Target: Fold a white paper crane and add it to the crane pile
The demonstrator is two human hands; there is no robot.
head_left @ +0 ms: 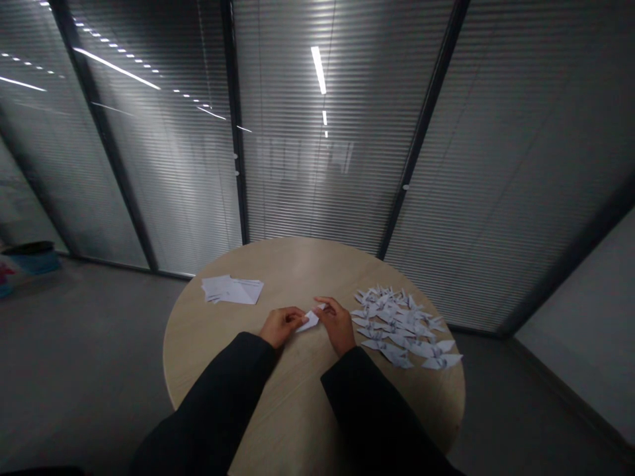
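A small white folded paper (310, 320) lies on the round wooden table (297, 410), pinched between both hands. My left hand (282, 325) grips its left end with curled fingers. My right hand (337, 322) holds its right end, fingers bent over the top. Both arms wear dark sleeves. To the right of my right hand lies a pile of several folded paper cranes (403, 326). A stack of flat white paper sheets (232, 289) sits at the table's far left.
Behind the table stand glass partitions with closed blinds (317, 132) and dark frames. Grey floor surrounds the table. A dark object on a blue box (30, 259) sits at the far left by the wall.
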